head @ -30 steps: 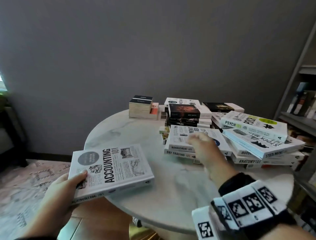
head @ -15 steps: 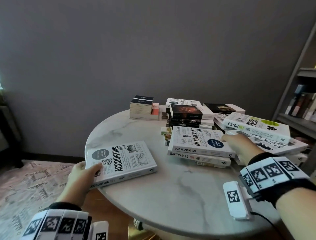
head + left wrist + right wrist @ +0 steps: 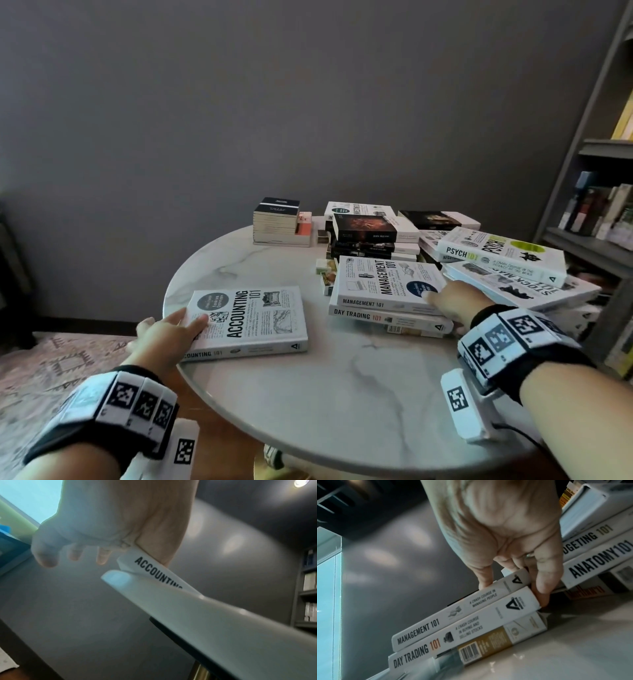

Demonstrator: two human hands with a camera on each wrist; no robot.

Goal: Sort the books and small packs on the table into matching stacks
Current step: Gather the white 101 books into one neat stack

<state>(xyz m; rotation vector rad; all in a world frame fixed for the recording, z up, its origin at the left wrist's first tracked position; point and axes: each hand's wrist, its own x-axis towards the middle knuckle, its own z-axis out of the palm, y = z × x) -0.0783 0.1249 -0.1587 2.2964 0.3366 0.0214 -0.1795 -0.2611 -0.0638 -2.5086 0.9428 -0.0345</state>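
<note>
Hands grip Accounting book, Management book.

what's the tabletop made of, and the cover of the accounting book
Tabletop: looks like white marble or a marble-look slab, polished; grey veining runs across it and light reflects off it. Real stone or laminate cannot be told.

Accounting book: seems a hardcover, printed white boards with a smooth, slightly satin finish; the stiff square spine and flat cover suggest it. The left hand holds its corner.

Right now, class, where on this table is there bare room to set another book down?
Bare marble lies on the table between the Accounting book and the Management stack, along the near edge, and at the far left. The right and back are crowded with books.
</note>
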